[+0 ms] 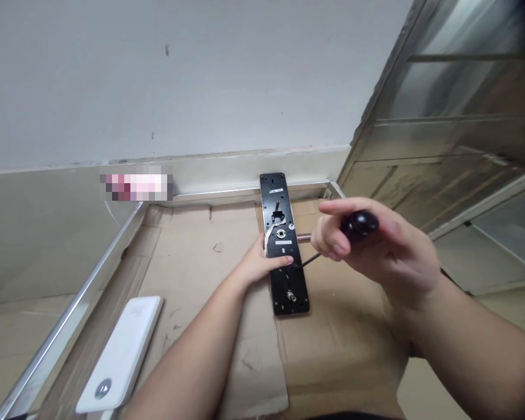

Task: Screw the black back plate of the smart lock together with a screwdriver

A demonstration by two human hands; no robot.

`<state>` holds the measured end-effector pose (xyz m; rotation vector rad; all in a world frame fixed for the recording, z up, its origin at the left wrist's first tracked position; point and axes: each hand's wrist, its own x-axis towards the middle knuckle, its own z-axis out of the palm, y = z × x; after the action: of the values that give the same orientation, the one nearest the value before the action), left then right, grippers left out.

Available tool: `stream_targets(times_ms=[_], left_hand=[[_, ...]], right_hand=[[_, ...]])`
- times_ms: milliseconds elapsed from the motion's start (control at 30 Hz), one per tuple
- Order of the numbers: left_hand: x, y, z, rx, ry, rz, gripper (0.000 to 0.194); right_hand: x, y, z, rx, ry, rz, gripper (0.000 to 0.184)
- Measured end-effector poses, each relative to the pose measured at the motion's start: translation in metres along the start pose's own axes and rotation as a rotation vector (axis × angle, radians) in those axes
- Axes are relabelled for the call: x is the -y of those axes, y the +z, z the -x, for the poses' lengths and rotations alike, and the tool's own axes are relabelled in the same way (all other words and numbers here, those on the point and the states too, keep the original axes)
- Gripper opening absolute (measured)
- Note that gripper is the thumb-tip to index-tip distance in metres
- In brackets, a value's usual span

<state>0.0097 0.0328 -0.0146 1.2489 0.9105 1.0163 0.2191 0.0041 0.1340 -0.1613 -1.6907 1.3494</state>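
A long black door lock panel (pixel 285 277) lies across the cardboard, its inner face up, with a white cable, a square spindle hole and screw holes showing. My left hand (pixel 265 259) grips it from the left side, thumb pressed across its face and the other fingers mostly hidden at its edge. In my right hand (pixel 387 245) is a screwdriver (pixel 359 223) with a black handle, the index finger stretched out past it. The thin shaft slants down to the panel's surface beside my left thumb. A brownish bar, perhaps the door handle (pixel 304 238), sticks out from under the panel's right side.
Cardboard sheets (pixel 201 251) cover the table, which has a metal rim (pixel 87 291). A white power bank (pixel 120 356) with a cable lies at the lower left. A pale wall (pixel 201 81) stands behind, and a glazed metal frame (pixel 455 111) is at the right.
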Motion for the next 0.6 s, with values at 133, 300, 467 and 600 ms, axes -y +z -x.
stream_targets(times_ms=[133, 300, 467, 600], left_hand=[[0.004, -0.001, -0.001, -0.018, -0.007, 0.000, 0.087], [-0.003, 0.000, 0.000, 0.008, 0.031, 0.002, 0.082], [0.001, -0.001, 0.000, -0.006, 0.016, -0.006, 0.084], [0.004, -0.001, -0.001, -0.004, 0.016, 0.016, 0.085]], right_hand=[[0.000, 0.007, 0.000, -0.039, -0.067, -0.033, 0.025], [0.015, 0.003, 0.002, 0.126, 0.066, 0.118, 0.022], [0.013, 0.006, 0.001, -0.001, 0.183, -0.063, 0.044], [0.002, 0.011, 0.003, -0.082, -0.003, -0.109, 0.031]])
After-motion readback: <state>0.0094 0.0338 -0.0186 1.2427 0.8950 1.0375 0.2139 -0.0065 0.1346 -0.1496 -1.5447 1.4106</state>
